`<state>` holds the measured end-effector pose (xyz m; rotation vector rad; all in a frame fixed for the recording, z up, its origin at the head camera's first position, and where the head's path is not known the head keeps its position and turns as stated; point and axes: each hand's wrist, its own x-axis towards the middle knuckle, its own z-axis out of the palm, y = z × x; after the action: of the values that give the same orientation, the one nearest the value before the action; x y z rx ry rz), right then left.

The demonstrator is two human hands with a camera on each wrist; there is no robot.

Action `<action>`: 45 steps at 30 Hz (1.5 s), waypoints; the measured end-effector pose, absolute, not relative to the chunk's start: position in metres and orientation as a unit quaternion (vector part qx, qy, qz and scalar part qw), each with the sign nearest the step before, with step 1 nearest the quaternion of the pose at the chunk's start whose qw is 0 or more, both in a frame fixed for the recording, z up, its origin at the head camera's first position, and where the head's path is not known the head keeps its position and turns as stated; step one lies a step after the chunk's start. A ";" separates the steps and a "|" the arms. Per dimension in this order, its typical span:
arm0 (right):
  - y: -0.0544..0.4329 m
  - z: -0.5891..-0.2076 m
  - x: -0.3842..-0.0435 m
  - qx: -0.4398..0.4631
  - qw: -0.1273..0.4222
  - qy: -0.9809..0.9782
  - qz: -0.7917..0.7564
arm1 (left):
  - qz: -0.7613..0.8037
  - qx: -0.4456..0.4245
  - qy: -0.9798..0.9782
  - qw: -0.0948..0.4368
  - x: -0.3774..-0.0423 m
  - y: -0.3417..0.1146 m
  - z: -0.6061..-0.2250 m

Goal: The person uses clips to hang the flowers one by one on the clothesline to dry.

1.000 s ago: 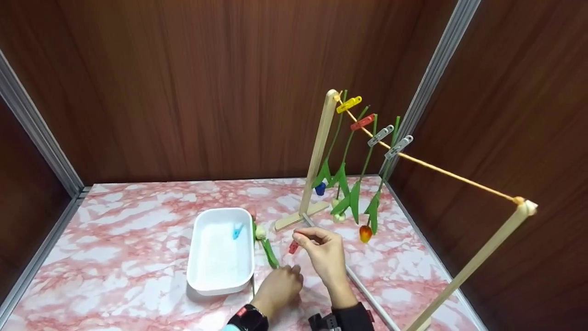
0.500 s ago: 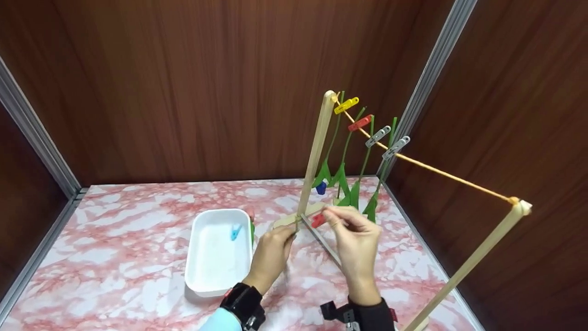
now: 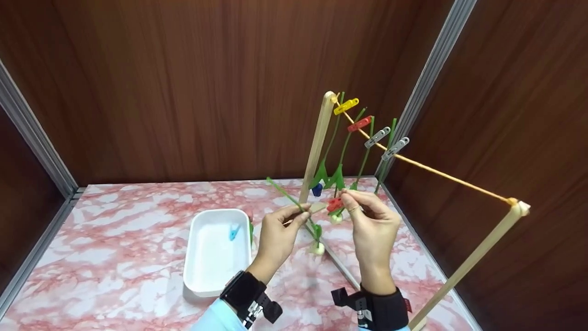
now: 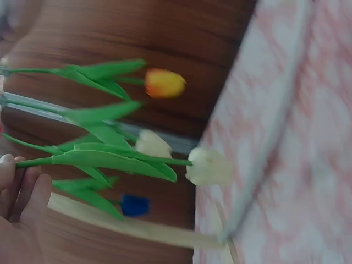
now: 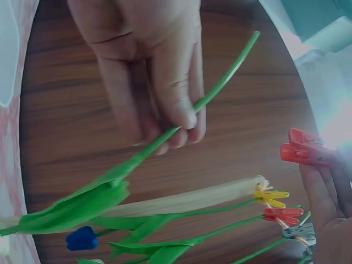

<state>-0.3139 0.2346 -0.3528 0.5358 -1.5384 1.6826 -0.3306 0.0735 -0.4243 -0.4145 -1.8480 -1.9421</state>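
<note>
My left hand [image 3: 279, 234] pinches the green stem of a white tulip [image 3: 318, 249], its bloom tilted down and the stem end pointing up and left. Between thumb and fingertips my right hand [image 3: 375, 225] holds a red clothespin [image 5: 308, 151], just right of that stem. Behind the hands, tulips hang upside down from an orange string [image 3: 452, 178], held by a yellow clothespin [image 3: 346, 106], another red clothespin [image 3: 359, 123] and two grey clothespins [image 3: 395, 148]. Their blooms include a blue tulip [image 4: 135, 205] and an orange-yellow tulip [image 4: 165, 83].
A wooden post [image 3: 317, 147] at the back and a nearer right post [image 3: 477, 257] carry the string; a grey rod [image 3: 344, 269] runs low between them. A white basin [image 3: 218, 253] with a blue clothespin [image 3: 234, 232] stands left, green leaves [image 3: 251, 227] showing beside it.
My left hand has picked the white tulip up from the table beside the basin and raised it. My right hand has moved up and right with the red clothespin.
</note>
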 end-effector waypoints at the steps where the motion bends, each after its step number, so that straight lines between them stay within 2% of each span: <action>1: 0.236 -0.351 -0.314 0.210 0.394 -0.602 0.662 | -0.708 -0.149 -0.659 0.206 -0.330 0.075 -0.420; 11: 0.249 -0.321 -0.298 0.175 0.424 -0.593 0.662 | -0.754 -0.144 -0.616 0.176 -0.330 0.091 -0.387; 15: 0.251 -0.301 -0.288 0.174 0.444 -0.570 0.669 | -0.760 -0.168 -0.609 0.156 -0.329 0.098 -0.374; 20: 0.265 -0.287 -0.290 0.170 0.477 -0.531 0.680 | -0.755 -0.215 -0.605 0.133 -0.328 0.109 -0.359; 29: 0.270 -0.252 -0.285 0.143 0.558 -0.490 0.655 | -0.696 -0.262 -0.651 0.152 -0.328 0.140 -0.338; 33: 0.272 -0.237 -0.282 0.101 0.595 -0.494 0.625 | -0.677 -0.263 -0.676 0.127 -0.330 0.161 -0.332; 39: 0.279 -0.221 -0.281 0.037 0.597 -0.522 0.608 | -0.649 -0.250 -0.710 0.110 -0.341 0.189 -0.330; 45: 0.290 -0.213 -0.293 0.003 0.570 -0.619 0.541 | -0.643 -0.245 -0.716 0.120 -0.356 0.207 -0.325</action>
<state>-0.2928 0.2898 -0.2133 0.0072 -1.4529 1.2695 -0.3559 0.2065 -0.3255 -0.7156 -2.0923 -1.8773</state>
